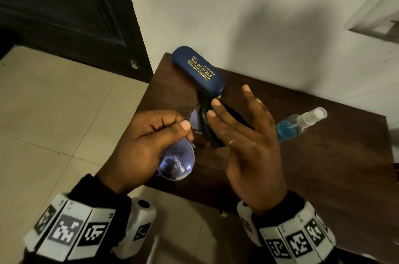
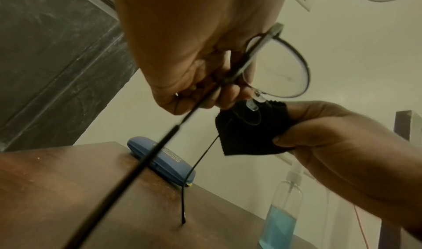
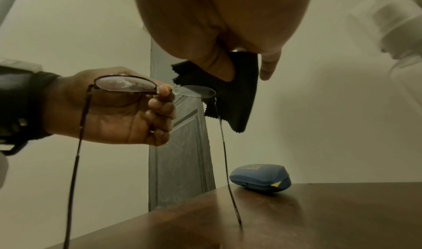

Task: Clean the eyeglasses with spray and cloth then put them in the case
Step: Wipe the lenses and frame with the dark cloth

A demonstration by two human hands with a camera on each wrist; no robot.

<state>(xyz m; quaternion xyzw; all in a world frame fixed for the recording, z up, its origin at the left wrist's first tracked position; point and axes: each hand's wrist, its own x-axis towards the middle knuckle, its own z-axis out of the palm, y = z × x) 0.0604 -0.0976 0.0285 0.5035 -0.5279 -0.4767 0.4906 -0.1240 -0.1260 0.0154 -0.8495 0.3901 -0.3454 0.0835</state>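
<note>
Dark wood table (image 1: pixel 323 166) bore closed case (image 1: pixel 198 69) and spray bottle (image 1: pixel 300 123); left hand (image 1: pixel 149 145) pinched eyeglasses (image 1: pixel 177 162), right hand (image 1: pixel 248 145) pinched cloth (image 2: pixel 246 132), masking one lens.

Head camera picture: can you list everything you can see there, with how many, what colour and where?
eyeglasses: one, thin dark frame, wet droplets on the near lens, held above the table's left edge
cloth: one, black, around the far lens
case: one, blue with gold lettering, closed, at the table's back left
spray bottle: one, clear with blue liquid, on the table to the right
table: one, dark brown, against the wall
door: one, dark, upper left
left hand: grips the eyeglasses
right hand: holds the cloth
</note>
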